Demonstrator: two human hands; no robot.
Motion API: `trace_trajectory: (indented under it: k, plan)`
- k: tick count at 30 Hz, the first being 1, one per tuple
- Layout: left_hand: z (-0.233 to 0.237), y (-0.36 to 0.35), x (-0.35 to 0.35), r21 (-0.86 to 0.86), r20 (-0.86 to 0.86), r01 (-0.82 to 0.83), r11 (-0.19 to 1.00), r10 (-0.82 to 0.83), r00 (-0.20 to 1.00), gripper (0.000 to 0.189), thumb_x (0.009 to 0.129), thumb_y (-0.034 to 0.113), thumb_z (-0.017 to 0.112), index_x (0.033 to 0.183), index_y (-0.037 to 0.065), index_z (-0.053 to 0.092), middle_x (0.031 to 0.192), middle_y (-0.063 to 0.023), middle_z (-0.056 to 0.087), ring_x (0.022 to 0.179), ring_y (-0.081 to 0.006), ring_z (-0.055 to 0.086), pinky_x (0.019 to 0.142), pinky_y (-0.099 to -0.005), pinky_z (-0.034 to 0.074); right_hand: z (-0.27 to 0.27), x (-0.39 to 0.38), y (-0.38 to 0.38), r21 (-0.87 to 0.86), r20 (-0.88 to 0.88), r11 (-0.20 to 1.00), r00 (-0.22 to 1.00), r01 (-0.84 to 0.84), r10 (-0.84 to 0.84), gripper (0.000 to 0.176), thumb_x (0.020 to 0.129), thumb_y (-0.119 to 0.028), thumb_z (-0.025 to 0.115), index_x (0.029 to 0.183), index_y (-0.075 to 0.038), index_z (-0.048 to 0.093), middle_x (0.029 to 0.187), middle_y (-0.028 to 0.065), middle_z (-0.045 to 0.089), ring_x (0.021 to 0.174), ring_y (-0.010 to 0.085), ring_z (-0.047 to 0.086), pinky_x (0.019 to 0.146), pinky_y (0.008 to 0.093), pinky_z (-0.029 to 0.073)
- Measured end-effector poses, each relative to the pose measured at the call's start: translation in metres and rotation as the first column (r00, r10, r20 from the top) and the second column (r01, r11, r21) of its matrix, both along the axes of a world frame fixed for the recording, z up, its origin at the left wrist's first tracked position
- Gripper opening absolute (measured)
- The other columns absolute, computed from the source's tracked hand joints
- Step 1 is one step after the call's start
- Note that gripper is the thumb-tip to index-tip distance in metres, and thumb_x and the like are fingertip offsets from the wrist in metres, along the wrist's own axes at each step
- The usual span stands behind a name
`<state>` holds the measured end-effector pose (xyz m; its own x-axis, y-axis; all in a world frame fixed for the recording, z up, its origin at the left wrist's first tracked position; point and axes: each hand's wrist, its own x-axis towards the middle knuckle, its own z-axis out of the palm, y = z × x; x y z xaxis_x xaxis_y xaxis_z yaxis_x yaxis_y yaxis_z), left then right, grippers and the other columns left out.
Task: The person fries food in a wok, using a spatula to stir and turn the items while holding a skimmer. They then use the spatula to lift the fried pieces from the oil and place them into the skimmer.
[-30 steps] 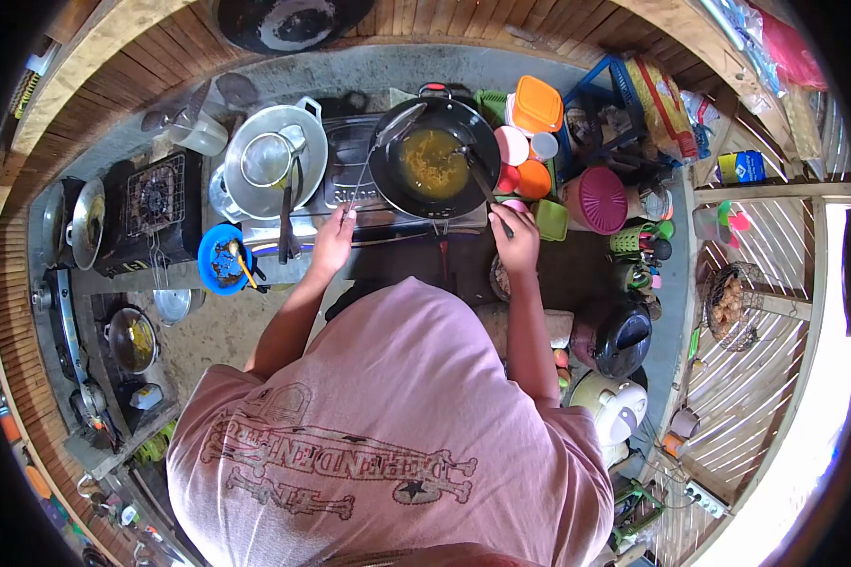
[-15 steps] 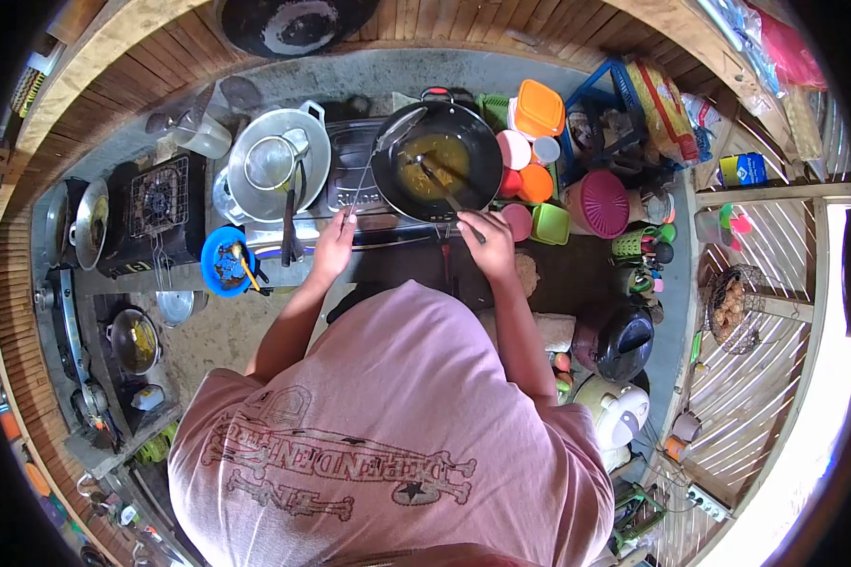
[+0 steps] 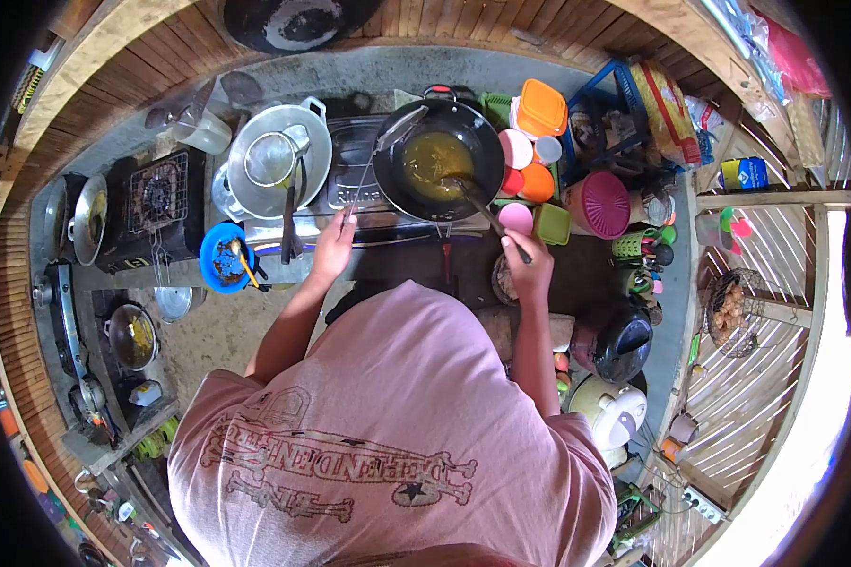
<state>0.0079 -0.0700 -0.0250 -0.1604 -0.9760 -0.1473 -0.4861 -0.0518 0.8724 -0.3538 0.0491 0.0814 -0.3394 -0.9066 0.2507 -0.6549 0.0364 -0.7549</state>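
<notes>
A black wok (image 3: 485,142) sits on the stove with yellow oil (image 3: 433,163) in its bottom. My right hand (image 3: 529,272) is closed around the dark handle of a long cooking spatula (image 3: 476,200), just right of the wok. The spatula's head dips into the oil's right side, its shape partly hidden. In my left hand (image 3: 335,244) is the thin handle of a metal turner (image 3: 402,128), whose flat head rests over the wok's left rim. Left of the turner, a strainer (image 3: 269,161) with a black handle lies across a large aluminium pot (image 3: 319,156).
A blue bowl (image 3: 213,269) with dark contents and a spoon stands at the counter's left front. Plastic containers, including an orange-lidded one (image 3: 543,107) and a pink-lidded one (image 3: 599,203), crowd the right. Another burner (image 3: 156,194) is far left.
My right hand has moved right and toward me, drawing the spatula's head from the middle of the oil to its right side. My left hand and the turner have barely moved.
</notes>
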Motion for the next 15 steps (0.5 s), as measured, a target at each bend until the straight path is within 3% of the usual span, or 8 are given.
trace_trajectory:
  k: [1, 3, 5, 7, 8, 10, 15]
  plan:
    - [-0.001, 0.000, 0.000, -0.013, -0.010, 0.000, 1.000, 0.000, 1.000, 0.041, 0.110, 0.035, 0.047, 0.139, 0.009, 0.059, 0.075, 0.0009, 0.051, 0.065, -0.0107, 0.048, 0.060, -0.0298, 0.043, 0.001, -0.002, 0.001, 0.018, 0.107, 0.993, 0.987, 0.117, -0.118, 0.017, 0.089, -0.013, 0.076, 0.104, -0.005, 0.079, 0.096, 0.0157, 0.076, 0.095, 0.0292, 0.073, 0.088, 0.0354, 0.054]
    - [-0.002, -0.001, 0.000, -0.027, -0.024, 0.007, 1.000, -0.008, 1.000, 0.041, 0.110, 0.035, 0.047, 0.138, 0.008, 0.059, 0.075, 0.0012, 0.050, 0.065, -0.0103, 0.048, 0.060, -0.0296, 0.042, -0.008, -0.011, 0.004, 0.034, 0.141, 0.987, 0.977, 0.154, -0.158, 0.020, 0.093, -0.015, 0.075, 0.106, -0.001, 0.078, 0.094, 0.0138, 0.077, 0.094, 0.0237, 0.073, 0.089, 0.0323, 0.053]
    - [0.000, -0.001, 0.000, -0.040, -0.037, 0.012, 0.999, -0.014, 0.999, 0.041, 0.110, 0.035, 0.048, 0.137, 0.008, 0.060, 0.075, 0.0015, 0.049, 0.065, -0.0099, 0.047, 0.060, -0.0294, 0.042, -0.018, -0.016, 0.006, 0.062, 0.419, 0.956, 0.862, 0.286, -0.285, 0.025, 0.097, -0.017, 0.071, 0.108, 0.005, 0.076, 0.097, 0.0106, 0.077, 0.088, 0.0148, 0.070, 0.082, 0.0283, 0.053]
    - [0.008, -0.001, 0.002, 0.093, -0.006, 0.027, 0.995, -0.027, 1.000, 0.047, 0.109, 0.042, 0.044, 0.140, 0.008, 0.057, 0.110, -0.0241, 0.070, 0.109, -0.0406, 0.067, 0.094, -0.0437, 0.049, -0.015, -0.016, 0.005, 0.099, 0.460, 0.946, 0.829, 0.308, -0.318, 0.030, 0.099, -0.020, 0.070, 0.110, 0.008, 0.075, 0.093, 0.0097, 0.077, 0.088, 0.0113, 0.067, 0.081, 0.0268, 0.052]
    - [0.003, -0.001, 0.002, 0.093, -0.006, 0.028, 0.995, -0.027, 1.000, 0.047, 0.109, 0.042, 0.044, 0.140, 0.008, 0.057, 0.110, -0.0241, 0.070, 0.109, -0.0406, 0.067, 0.094, -0.0437, 0.049, -0.019, -0.018, 0.006, 0.148, 0.521, 0.927, 0.770, 0.344, -0.368, 0.032, 0.100, -0.022, 0.069, 0.111, 0.007, 0.074, 0.090, 0.0092, 0.077, 0.085, 0.0108, 0.066, 0.078, 0.0262, 0.051]
    - [-0.006, -0.001, 0.002, -0.010, -0.063, 0.006, 1.000, -0.007, 0.998, 0.042, 0.110, 0.036, 0.048, 0.138, 0.007, 0.059, 0.074, 0.0027, 0.047, 0.064, -0.0084, 0.045, 0.058, -0.0278, 0.040, -0.019, -0.017, 0.003, 0.198, 0.577, 0.907, 0.704, 0.372, -0.415, 0.033, 0.101, -0.025, 0.068, 0.112, 0.006, 0.074, 0.088, 0.0088, 0.077, 0.082, 0.0104, 0.064, 0.076, 0.0256, 0.050]
    - [-0.006, -0.001, 0.002, -0.013, -0.067, 0.015, 1.000, -0.016, 0.998, 0.042, 0.110, 0.036, 0.049, 0.139, 0.008, 0.058, 0.073, 0.0036, 0.046, 0.063, -0.0081, 0.044, 0.058, -0.0273, 0.039, -0.006, -0.013, -0.007, 0.107, 0.626, 0.907, 0.680, 0.408, -0.380, 0.042, 0.103, -0.033, 0.065, 0.115, 0.006, 0.072, 0.087, 0.0087, 0.077, 0.076, 0.0094, 0.061, 0.074, 0.0259, 0.048]
